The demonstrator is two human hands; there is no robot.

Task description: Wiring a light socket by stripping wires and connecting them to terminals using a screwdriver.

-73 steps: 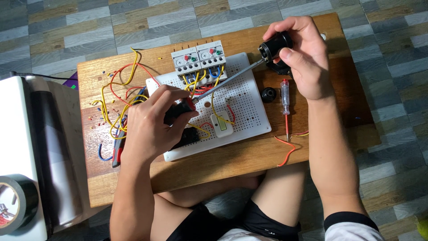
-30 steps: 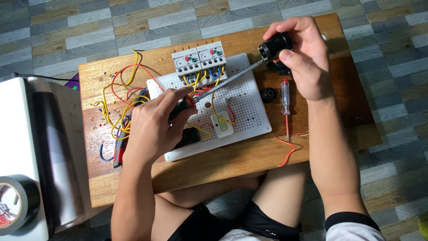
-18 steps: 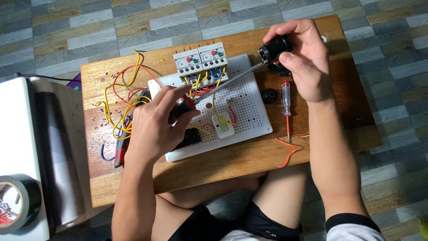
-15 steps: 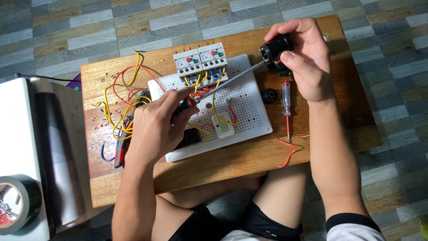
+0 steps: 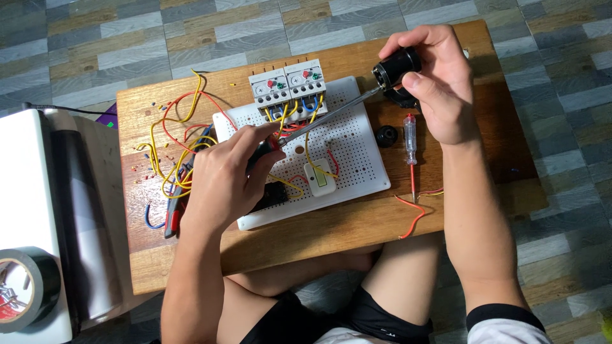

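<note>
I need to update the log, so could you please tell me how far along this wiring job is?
Done: two grey relay units sit wired on the white perforated board. In hand: the left hand drives a long screwdriver into a black lamp socket held by the right hand. Left: the socket is unmounted, and loose yellow and red wires lie beside the board.

Low wooden surface [image 5: 319, 229] standing on a floor [image 5: 95, 57] of grey, brown and beige plank-pattern tiles, evenly lit; white cabinet [image 5: 25, 191] at left.

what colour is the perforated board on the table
White, dotted with small holes, clearest in the head view: the board lies on the wooden table.
</note>
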